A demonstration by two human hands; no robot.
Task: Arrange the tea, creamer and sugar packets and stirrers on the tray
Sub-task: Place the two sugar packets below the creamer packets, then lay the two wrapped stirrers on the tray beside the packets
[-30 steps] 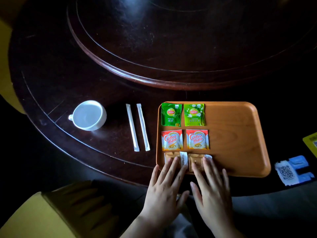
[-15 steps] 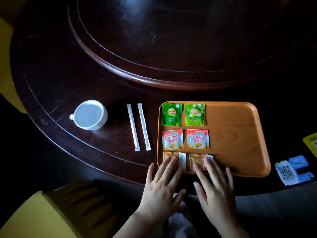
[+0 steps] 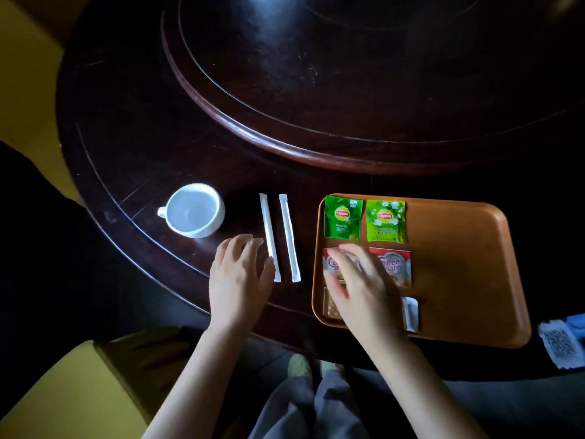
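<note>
stirrers next, i reckon

my left hand (image 3: 239, 277) lies open-fingered beside the two wrapped stirrers (image 3: 280, 237) on the table (image 3: 126, 147) at centre frame, holding nothing. my right hand (image 3: 357, 286), also empty, spreads over the creamer packets (image 3: 394, 267) on the tray (image 3: 459, 264), probably steadying the rows below the tea packets (image 3: 364, 220).
</note>
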